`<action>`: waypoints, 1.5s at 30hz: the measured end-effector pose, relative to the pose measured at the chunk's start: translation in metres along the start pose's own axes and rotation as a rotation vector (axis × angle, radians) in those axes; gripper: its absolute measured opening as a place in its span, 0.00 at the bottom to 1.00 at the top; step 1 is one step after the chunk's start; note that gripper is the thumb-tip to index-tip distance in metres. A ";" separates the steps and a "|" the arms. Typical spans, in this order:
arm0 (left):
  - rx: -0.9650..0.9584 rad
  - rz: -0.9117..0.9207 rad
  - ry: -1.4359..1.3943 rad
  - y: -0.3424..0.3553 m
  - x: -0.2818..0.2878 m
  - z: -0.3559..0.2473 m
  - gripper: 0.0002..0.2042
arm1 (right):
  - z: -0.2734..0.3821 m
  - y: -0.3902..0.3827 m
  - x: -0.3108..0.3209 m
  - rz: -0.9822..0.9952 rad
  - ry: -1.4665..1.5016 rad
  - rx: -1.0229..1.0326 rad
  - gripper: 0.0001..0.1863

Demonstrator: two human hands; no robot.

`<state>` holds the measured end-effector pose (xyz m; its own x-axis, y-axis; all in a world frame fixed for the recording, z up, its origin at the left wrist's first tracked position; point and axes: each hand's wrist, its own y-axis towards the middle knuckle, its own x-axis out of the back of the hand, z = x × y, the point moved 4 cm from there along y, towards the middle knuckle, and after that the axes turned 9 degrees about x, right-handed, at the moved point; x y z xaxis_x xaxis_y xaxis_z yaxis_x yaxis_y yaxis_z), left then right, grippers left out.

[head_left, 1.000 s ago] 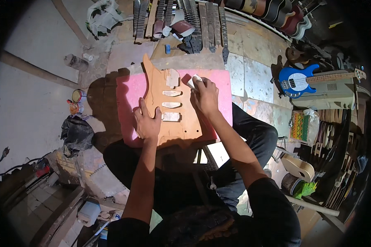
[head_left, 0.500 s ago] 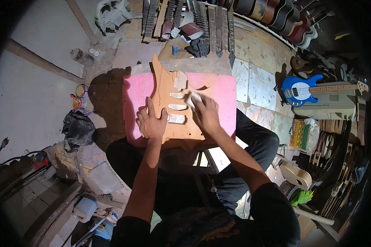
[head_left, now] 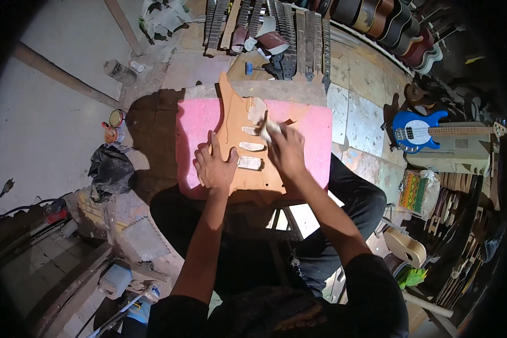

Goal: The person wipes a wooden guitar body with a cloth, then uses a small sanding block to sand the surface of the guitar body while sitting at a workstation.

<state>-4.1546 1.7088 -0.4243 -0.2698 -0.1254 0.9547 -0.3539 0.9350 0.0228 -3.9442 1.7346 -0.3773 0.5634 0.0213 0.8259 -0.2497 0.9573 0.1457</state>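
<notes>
An unpainted, orange-brown electric guitar body [head_left: 234, 127] with pale routed cavities lies flat on a pink pad [head_left: 312, 127] in front of me. My left hand [head_left: 215, 168] rests on its left side, fingers stretched out and thumb beside the lowest cavity. Over the right side of the body, next to the upper cavities, my right hand [head_left: 289, 151] grips a whitish pad [head_left: 271, 130] with bent fingers. The pad touches or nearly touches the wood; its exact kind is too blurred to tell.
Guitar necks [head_left: 310, 39] lie in a row beyond the pad, near a blue-handled tool [head_left: 250, 68]. A blue electric bass [head_left: 417, 130] sits at the right. Small cans [head_left: 116, 118] and a black plastic bag [head_left: 110, 172] stand at the left. Several guitar bodies [head_left: 377, 22] line the far right.
The whole scene has shifted slightly rightward in view. Relative to the guitar body, my right hand and the whitish pad have moved a little away from me. My left hand stays in place.
</notes>
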 end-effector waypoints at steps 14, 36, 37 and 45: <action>-0.001 -0.006 0.023 -0.001 -0.002 0.000 0.38 | -0.003 0.002 -0.001 -0.097 -0.108 0.050 0.25; -0.029 -0.054 0.069 -0.004 0.000 0.002 0.38 | 0.009 -0.043 -0.010 0.000 -0.069 0.103 0.24; -0.025 -0.038 0.055 -0.004 -0.001 0.000 0.38 | -0.002 -0.026 -0.008 -0.032 -0.092 0.054 0.26; 0.003 -0.014 0.057 -0.001 0.000 0.003 0.38 | 0.029 -0.087 -0.013 0.037 0.065 0.087 0.23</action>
<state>-4.1571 1.7067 -0.4248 -0.2132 -0.1195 0.9697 -0.3600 0.9323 0.0358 -3.9521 1.6429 -0.3848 0.6019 0.0779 0.7948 -0.3373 0.9269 0.1646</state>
